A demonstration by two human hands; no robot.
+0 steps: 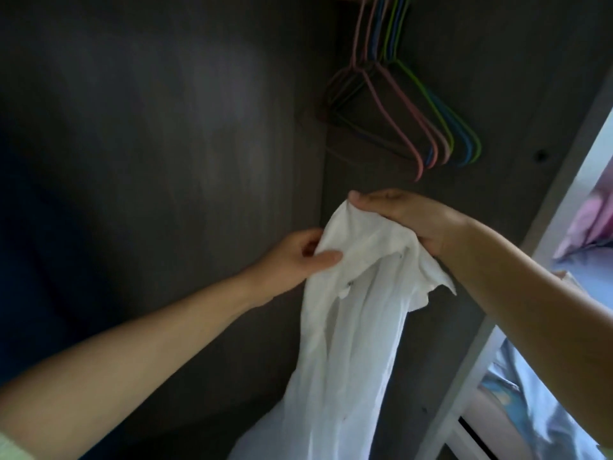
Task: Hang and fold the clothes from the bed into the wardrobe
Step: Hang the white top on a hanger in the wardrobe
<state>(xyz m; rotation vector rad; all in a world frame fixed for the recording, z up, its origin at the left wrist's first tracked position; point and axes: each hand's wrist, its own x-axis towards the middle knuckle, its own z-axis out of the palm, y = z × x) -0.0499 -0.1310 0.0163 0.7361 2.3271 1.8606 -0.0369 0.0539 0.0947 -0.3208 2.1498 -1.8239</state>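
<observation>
- Wardrobe [166, 127] interior: dark grey panels seen at L + back, vertical corner seam approx. centre; open dark room is seen L of the hands and below the hangers.
- L hand [298, 257]: arm is extended from bottom-L up toward centre, palm turned inward; thumb [326, 258] is laid over the L edge of the white shirt [351, 310], fingers curled behind the cloth, so the edge is pinched.
- White shirt: 1 counted; held up inside wardrobe between both hands, top bunched, body hung down to the bottom frame edge; small dark buttons are seen along the front. Not on any hanger; apart from them, below.
- Hangers [414, 127]: bunch hung at top centre-R, hooks cut off by the top edge; approx. 6 counted (pink, blue, green) – exact no. can't be told, overlapped and blurred. Lowest tip is just above the R hand, a gap is seen.
- R hand [408, 217]: arm is brought in from the R edge, wrist bent down; top of shirt is gripped, thumb at upper-L corner of cloth, fingers closed round the bunched fabric.
- Wardrobe R side: pale frame edge [544, 260] is run diagonally close beside the R forearm; little room that side.
- Far R, beyond frame: bed [593, 280] w/ light-blue sheet; pink cloth [590, 220] + blue patterned cloth [517, 400] are lain there.
</observation>
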